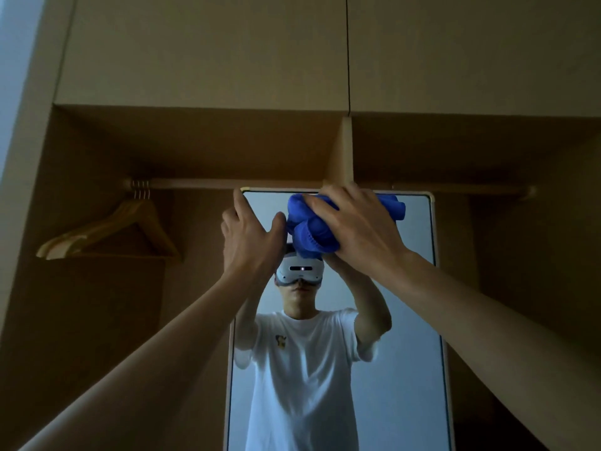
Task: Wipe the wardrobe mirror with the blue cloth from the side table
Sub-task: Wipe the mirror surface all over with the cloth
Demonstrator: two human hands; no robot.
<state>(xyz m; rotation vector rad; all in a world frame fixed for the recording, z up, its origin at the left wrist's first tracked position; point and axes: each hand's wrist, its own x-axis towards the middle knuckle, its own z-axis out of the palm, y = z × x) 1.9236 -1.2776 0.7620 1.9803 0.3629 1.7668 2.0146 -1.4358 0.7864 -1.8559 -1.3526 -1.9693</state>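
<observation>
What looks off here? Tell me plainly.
Nothing stands out. The mirror stands straight and unbroken; the blue cloth is bunched in the right hand near its top, the left hand resting on its frame.

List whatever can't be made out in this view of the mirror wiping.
Head view only:
- The mirror: lower end cut off by the bottom edge.
- Glass behind the blue cloth and the right hand holding it: hidden, so contact is unclear.
- The left hand: fingertips at the mirror's top-left corner; gripping the frame or just touching, cannot tell.
- Smudges on the glass: too dim to see.
- The side table: outside the frame.
</observation>
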